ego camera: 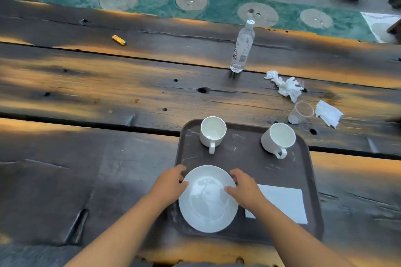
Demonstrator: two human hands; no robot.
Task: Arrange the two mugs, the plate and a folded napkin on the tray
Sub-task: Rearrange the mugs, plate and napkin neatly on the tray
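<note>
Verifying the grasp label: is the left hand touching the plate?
Touching: the head view shows the left hand gripping the plate by its rim.

A dark, weathered plank worktop (86,84) carries a clear water bottle (242,46) standing upright with a white cap, and well to its left a yellow lighter (119,40). At the right lie a crumpled tissue (286,86), a clear plastic cup (301,112) tipped on its side, and just beside it another white tissue (328,113). Beyond the worktop runs a green floor strip (152,0) set with round stones.
</note>
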